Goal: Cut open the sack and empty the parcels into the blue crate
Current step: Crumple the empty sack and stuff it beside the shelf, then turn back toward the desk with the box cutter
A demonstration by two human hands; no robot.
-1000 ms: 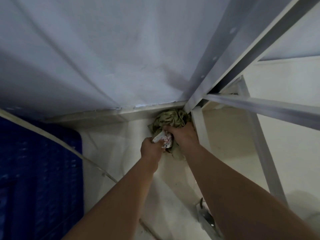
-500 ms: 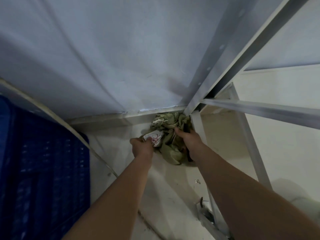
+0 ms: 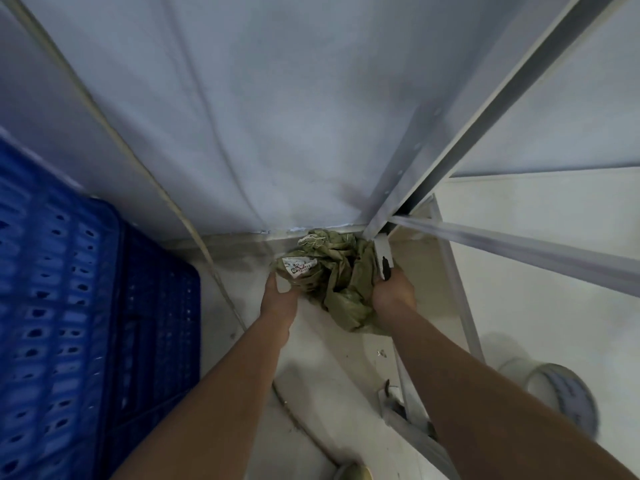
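Observation:
A crumpled green woven sack (image 3: 337,271) with a white printed label (image 3: 298,266) lies on the pale floor in the corner, against the wall and the foot of a metal rack. My left hand (image 3: 280,299) holds the sack's lower left edge, just below the label. My right hand (image 3: 393,292) grips the sack's right side, and a slim dark object (image 3: 385,268) sticks up out of the fist. The blue perforated crate (image 3: 69,306) stands at the left, about a forearm's length from the sack. No parcels show.
Grey metal rack posts and a cross bar (image 3: 512,251) rise at the right, close to my right arm. A pale cable (image 3: 207,251) runs down the wall to the floor between crate and sack. A round grey-white object (image 3: 561,393) lies at the lower right.
My hands have moved apart, from close together on the label to either side of the sack, which now lies wider. The view has tilted, showing more of the crate.

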